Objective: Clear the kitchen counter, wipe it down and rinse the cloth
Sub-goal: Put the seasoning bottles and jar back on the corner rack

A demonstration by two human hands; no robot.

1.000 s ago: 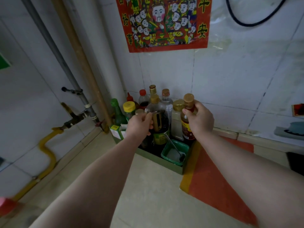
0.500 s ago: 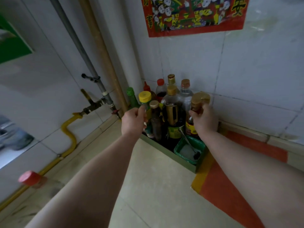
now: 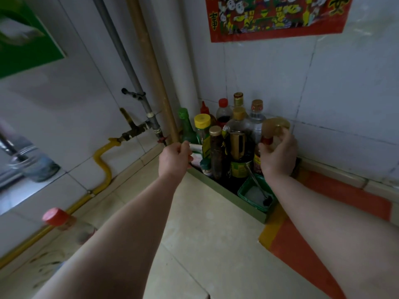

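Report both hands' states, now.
Left hand: curled by the tray corner; cannot tell if holding anything.
Right hand: holding a red-labelled bottle.

The left hand (image 3: 174,158) is off the dark handled bottle (image 3: 237,147), now curled at its 9 o'clock beside the tray (image 3: 220,188).

Poster (image 3: 278,18) cut off by the top edge. Red-capped bottle (image 3: 64,223), lower left, blurred. Right hand (image 3: 278,156) hides most of the sauce bottle (image 3: 257,161) — its cap smeared. Left hand's (image 3: 174,158) grip — unclear.
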